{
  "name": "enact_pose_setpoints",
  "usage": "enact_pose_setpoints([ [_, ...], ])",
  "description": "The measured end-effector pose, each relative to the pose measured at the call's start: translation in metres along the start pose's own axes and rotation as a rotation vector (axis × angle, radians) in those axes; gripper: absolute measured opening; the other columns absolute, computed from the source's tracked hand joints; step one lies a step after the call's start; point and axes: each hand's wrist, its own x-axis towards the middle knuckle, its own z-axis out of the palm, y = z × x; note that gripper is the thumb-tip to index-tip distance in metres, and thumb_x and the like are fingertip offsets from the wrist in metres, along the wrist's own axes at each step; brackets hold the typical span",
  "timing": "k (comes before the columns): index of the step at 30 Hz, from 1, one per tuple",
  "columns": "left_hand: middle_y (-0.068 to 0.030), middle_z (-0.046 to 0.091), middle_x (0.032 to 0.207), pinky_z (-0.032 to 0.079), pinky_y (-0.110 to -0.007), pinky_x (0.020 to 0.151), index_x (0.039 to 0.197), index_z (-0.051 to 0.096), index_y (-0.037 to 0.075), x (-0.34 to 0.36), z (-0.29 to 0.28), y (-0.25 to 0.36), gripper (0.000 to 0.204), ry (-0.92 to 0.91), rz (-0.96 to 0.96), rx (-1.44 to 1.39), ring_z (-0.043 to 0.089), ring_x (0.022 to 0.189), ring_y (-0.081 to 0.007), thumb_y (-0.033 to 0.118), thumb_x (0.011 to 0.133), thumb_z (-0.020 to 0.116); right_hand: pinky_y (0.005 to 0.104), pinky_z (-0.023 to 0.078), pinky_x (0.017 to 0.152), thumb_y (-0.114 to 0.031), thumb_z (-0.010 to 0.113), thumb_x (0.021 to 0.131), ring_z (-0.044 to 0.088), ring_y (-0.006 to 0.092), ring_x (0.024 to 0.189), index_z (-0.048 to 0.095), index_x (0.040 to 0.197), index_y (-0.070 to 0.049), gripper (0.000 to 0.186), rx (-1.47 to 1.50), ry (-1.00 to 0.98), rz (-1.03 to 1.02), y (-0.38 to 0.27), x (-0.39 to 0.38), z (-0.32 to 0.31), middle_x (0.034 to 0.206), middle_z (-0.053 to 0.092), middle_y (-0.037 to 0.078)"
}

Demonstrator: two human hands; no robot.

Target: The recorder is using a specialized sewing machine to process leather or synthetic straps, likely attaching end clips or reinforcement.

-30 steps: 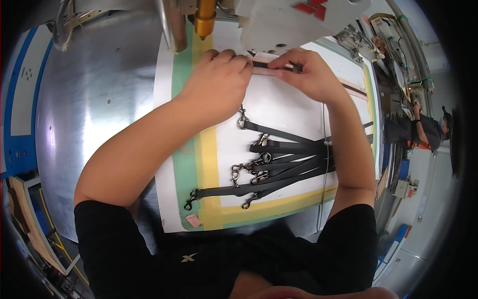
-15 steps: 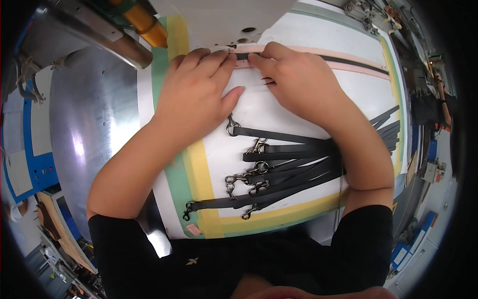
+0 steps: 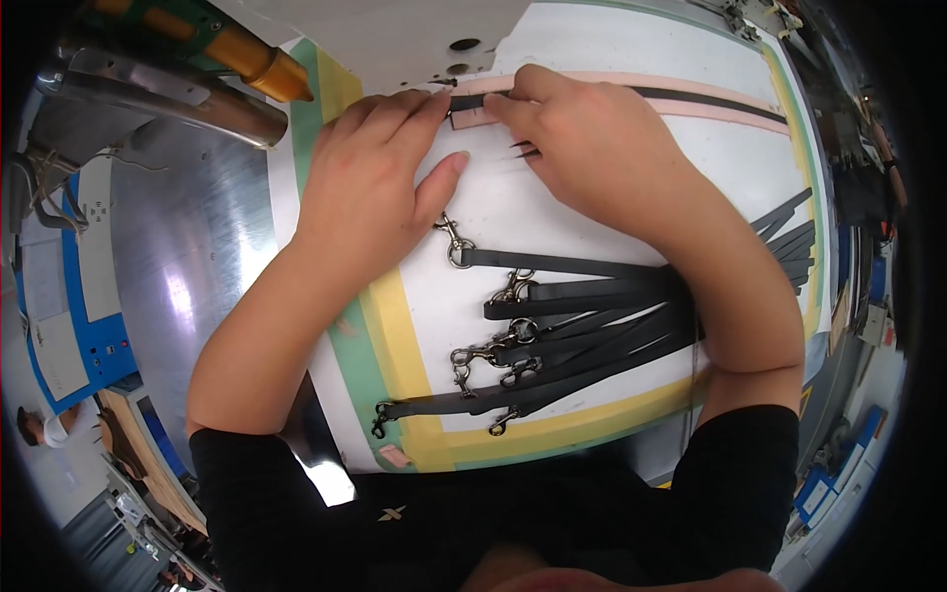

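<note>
A narrow black strap [image 3: 695, 97] lies along a pale pink guide strip [image 3: 663, 120] at the far side of the white work surface. My left hand [image 3: 380, 163] rests over the strap's left end, fingers stretched out and the thumb apart. Closed in a pinch, my right hand [image 3: 597, 148] has thumb and index finger on the strap just to the right. Two thin dark points [image 3: 525, 150] stick out from under the right palm; the rest of that tool is hidden. Nearer me lie several black straps [image 3: 572, 264] with metal swivel snap hooks [image 3: 461, 251], partly under my right forearm.
A pale machine body [image 3: 414, 39] stands just beyond my hands. At upper left are a metal cylinder [image 3: 212, 104] and an orange nozzle-like part [image 3: 281, 77]. Yellow tape [image 3: 397, 335] and green tape [image 3: 360, 380] edge the surface, beside a shiny metal plate [image 3: 187, 237].
The view has shifted slightly. My left hand has drawn a little away from my right, so more of the strap and the pink strip's left end shows between them. The right hand keeps its pinch.
</note>
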Motion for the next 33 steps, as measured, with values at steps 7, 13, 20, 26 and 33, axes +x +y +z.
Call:
enact_pose_setpoints([
  [7,-0.0135,0.069,0.127,0.049,-0.047,0.100,0.132,0.067,0.004,0.001,-0.004,0.003,0.044,-0.033,0.003,0.093,0.063,0.115,-0.0369,0.022,0.093,0.074,0.0435,0.059,0.081,-0.002,0.060,0.088,0.072,0.0332,0.091,0.075,0.110,-0.002,0.026,-0.012,0.011,-0.004,0.000,0.000,0.002,0.105,0.067,0.014],
  [13,-0.0127,0.069,0.125,0.047,-0.046,0.101,0.134,0.066,0.005,-0.001,-0.001,0.000,0.043,0.009,0.008,0.066,0.062,0.117,-0.0358,0.019,0.094,0.072,0.0428,0.059,0.080,-0.001,0.061,0.087,0.072,0.0330,0.092,0.075,0.108,-0.001,0.025,-0.003,-0.004,0.008,0.000,0.000,-0.001,0.105,0.067,0.014],
  [20,-0.0123,0.067,0.131,0.045,-0.047,0.104,0.135,0.065,0.007,-0.001,-0.003,0.009,0.042,-0.036,-0.017,0.113,0.060,0.121,-0.0347,0.020,0.096,0.069,0.0428,0.060,0.079,0.000,0.061,0.087,0.073,0.0327,0.091,0.075,0.106,-0.001,0.024,-0.021,-0.002,0.000,-0.003,-0.001,-0.002,0.104,0.067,0.014],
  [26,-0.0125,0.066,0.132,0.044,-0.048,0.105,0.136,0.066,0.006,0.000,0.000,0.006,0.041,-0.106,-0.018,0.106,0.060,0.123,-0.0350,0.024,0.098,0.066,0.0428,0.060,0.079,-0.001,0.061,0.087,0.073,0.0330,0.091,0.075,0.107,-0.002,0.024,-0.026,-0.028,0.013,0.000,0.000,0.006,0.104,0.067,0.014],
  [33,-0.0120,0.064,0.138,0.042,-0.050,0.110,0.138,0.065,0.007,0.004,-0.007,0.000,0.043,-0.134,-0.055,0.091,0.057,0.129,-0.0342,0.027,0.101,0.062,0.0449,0.059,0.080,-0.004,0.059,0.089,0.072,0.0342,0.093,0.076,0.116,-0.009,0.032,-0.032,-0.003,0.038,-0.001,0.006,0.003,0.105,0.067,0.014],
])
